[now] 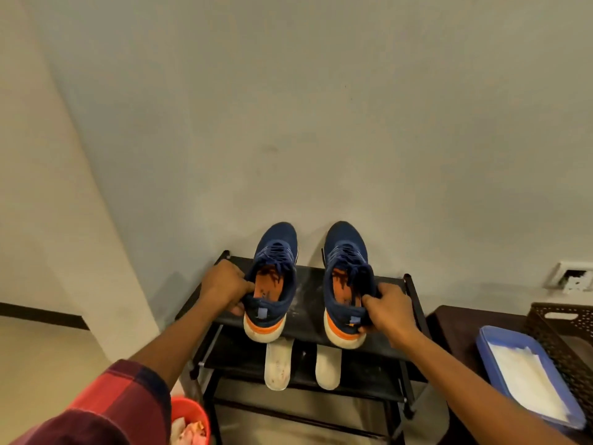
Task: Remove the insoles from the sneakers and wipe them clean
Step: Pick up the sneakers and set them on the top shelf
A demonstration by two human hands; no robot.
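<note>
A pair of navy sneakers with white and orange soles is sitting on the top shelf of a black shoe rack [308, 298] against a pale wall, toes pointing to the wall and heels jutting past the front edge; whether they are resting fully or being lifted slightly cannot be told. The left hand [224, 290] is gripping the left sneaker [279, 252] at the outer side of its collar, fingers curled over the rim and thumb underneath near the heel. The right hand [390, 311] is clamping the right sneaker [345, 242] the same way, fingers pinching the collar's outer edge. An orange insole [268, 284] is lying inside the left sneaker, and a second orange insole [342, 289] is lying inside the right one. On the lower shelf two pale shoe-shaped things [277, 364] are lying side by side. To the right a blue tray [487, 345] holding a white cloth [529, 380] is sitting beside a dark latticed basket [564, 332]. A red bucket [189, 409] is showing at the lower left, near the plaid sleeve [122, 403].
</note>
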